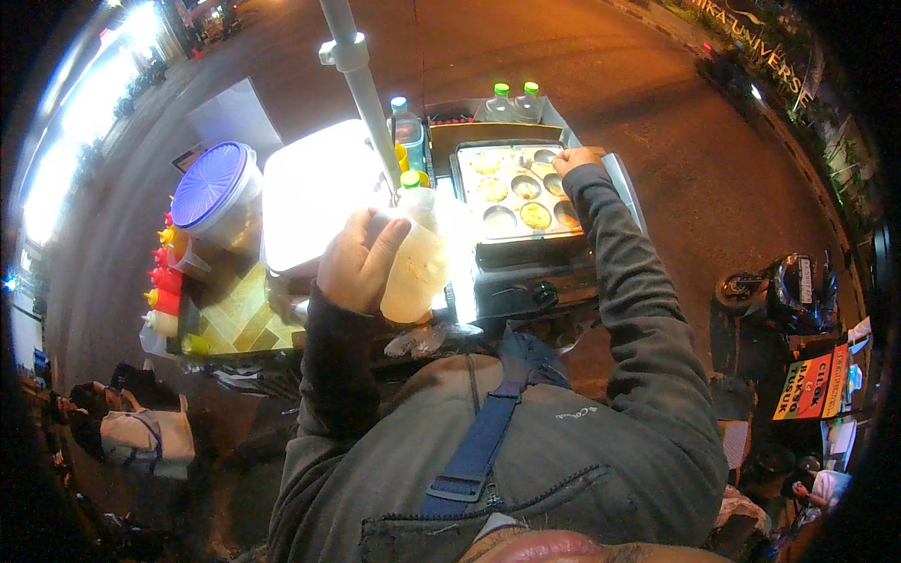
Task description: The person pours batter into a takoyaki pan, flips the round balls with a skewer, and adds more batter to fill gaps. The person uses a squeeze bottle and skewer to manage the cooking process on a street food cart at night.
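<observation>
My right hand [581, 159] is at the far right corner of a griddle pan with round wells [512, 200]. Its fingers close on a thin metal utensil [536, 161] that reaches over the wells. Some wells hold pale yellow rounds of cooking batter or egg [536, 216]; others show bare metal. Beneath the pan is a dark stove with a knob [544, 294]. My left hand [360, 264] is raised beside a plastic bottle of cloudy yellowish liquid [415, 274] with a green cap. The thumb overlaps the bottle's side; glare hides whether the fingers grip it.
A glaring white container [320, 197] stands left of a white pole [366, 98]. Further left are a purple-lidded tub [215, 186] and several squeeze bottles [165, 281]. Green-capped bottles [500, 105] stand behind the pan. A motorcycle [788, 295] is at right; people [116, 405] are lower left.
</observation>
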The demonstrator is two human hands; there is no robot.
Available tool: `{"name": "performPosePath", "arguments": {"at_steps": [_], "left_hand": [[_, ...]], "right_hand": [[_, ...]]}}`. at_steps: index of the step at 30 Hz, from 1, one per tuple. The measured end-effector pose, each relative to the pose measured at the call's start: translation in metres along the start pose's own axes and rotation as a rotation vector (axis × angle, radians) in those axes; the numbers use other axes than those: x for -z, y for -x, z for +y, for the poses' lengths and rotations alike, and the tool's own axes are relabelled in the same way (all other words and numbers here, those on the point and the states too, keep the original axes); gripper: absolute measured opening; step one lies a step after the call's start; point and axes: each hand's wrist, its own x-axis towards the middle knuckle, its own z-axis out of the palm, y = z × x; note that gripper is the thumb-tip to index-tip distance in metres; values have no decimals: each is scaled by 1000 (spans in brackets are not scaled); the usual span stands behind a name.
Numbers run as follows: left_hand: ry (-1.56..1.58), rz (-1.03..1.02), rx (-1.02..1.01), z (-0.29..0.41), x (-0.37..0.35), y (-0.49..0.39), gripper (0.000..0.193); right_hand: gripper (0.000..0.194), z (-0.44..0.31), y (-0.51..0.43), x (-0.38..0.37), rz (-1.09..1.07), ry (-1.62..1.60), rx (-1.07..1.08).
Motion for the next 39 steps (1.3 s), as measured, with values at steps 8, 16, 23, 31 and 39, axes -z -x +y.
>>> {"name": "performPosePath", "arguments": {"at_steps": [8,16,23,31,39], "left_hand": [[-17,-8,-7,-3,1,0,43],[-4,5,16,-2,-1,4,33],[-23,-1,15,-1,-1,6,34],[-62,20,11,-5,2,10,39],[-51,-7,-6,0,-2,8,41]], "right_hand": [[33,4,-5,-4,7,28,26],[32,8,-8,-9,20,16,19],[32,7,-4,-10,55,30,81],[24,25,64,7,316,-18,297],[20,44,99,-1,325,36,453]]}}
